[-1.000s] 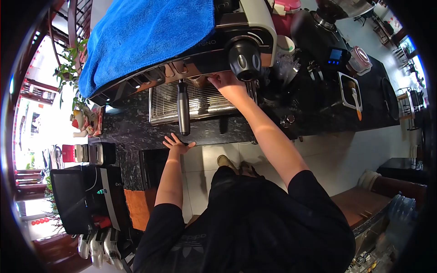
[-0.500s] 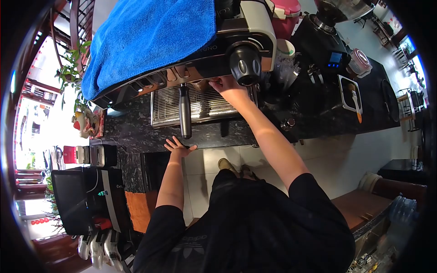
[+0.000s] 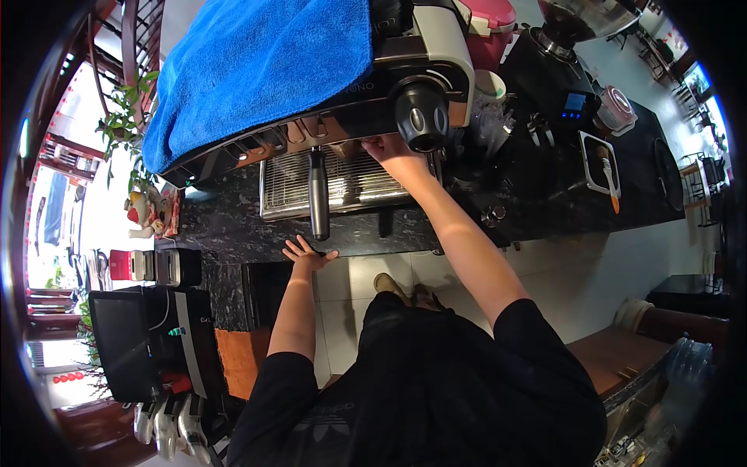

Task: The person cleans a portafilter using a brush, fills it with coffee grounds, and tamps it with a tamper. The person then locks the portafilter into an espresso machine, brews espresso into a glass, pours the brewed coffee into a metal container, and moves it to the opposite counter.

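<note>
My left hand rests with spread fingers on the front edge of the dark marble counter, holding nothing. My right hand reaches under the front of the espresso machine, over the metal drip tray. Its fingers are bent together beside a small brownish vessel; what they pinch is hidden under the machine. A portafilter with a black handle is fitted in the machine, left of my right hand. A blue towel lies over the machine's top.
Right of the machine stand a coffee grinder, clear plastic cups, a lidded container and a metal tray holding a brush. A pink container is behind. A monitor stands at the lower left.
The view has shifted slightly, so the machine and counter appear a little lower and farther right. Both hands keep nearly the same places and poses.
</note>
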### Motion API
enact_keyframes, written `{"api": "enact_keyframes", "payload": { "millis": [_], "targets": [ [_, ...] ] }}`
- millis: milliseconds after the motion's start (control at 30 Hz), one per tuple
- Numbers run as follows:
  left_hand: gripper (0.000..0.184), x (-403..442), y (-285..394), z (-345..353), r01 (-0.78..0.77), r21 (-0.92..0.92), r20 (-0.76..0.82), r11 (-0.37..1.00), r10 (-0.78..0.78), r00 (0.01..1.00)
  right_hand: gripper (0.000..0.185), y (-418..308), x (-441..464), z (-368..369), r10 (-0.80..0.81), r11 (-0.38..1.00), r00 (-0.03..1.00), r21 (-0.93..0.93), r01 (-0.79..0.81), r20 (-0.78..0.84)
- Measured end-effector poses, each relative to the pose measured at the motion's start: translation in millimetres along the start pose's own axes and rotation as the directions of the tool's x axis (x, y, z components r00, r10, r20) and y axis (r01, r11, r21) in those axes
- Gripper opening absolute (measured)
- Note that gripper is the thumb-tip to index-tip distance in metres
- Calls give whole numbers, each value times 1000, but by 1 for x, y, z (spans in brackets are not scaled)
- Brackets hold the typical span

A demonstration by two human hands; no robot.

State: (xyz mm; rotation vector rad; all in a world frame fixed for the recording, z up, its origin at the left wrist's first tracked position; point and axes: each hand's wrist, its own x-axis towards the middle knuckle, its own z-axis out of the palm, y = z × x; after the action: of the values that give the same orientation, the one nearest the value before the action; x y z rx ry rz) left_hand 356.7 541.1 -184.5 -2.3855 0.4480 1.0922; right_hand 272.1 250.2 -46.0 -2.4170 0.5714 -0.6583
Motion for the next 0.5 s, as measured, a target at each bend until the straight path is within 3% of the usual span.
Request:
{"api": "enact_keyframes", "payload": {
  "millis": [33, 133, 267, 333, 500],
  "targets": [
    [125, 0, 0, 0, -2, 1, 4, 1000, 2, 1000, 19, -1, -1, 2, -72, 997, 984, -10, 71, -162],
    [125, -1, 0, -1, -2, -1, 3, 1000, 2, 1000, 18, 0, 2, 2, 15, 1000, 995, 21, -13, -95],
    [125, 1, 0, 0, -1, -7, 2, 1000, 1, 1000, 17, -2, 7, -4, 18, 999, 993, 30, -14, -117],
    [125, 2, 0, 1, -15, 4, 1, 1000, 15, 1000, 46, -2, 8, -10, 88, 996, 989, -2, -89, 117],
    [124, 6, -1, 3, -6, -2, -3, 1000, 6, 1000, 44, 0, -1, -10, 100, 990, 990, 91, -109, 104]
  ]
}}
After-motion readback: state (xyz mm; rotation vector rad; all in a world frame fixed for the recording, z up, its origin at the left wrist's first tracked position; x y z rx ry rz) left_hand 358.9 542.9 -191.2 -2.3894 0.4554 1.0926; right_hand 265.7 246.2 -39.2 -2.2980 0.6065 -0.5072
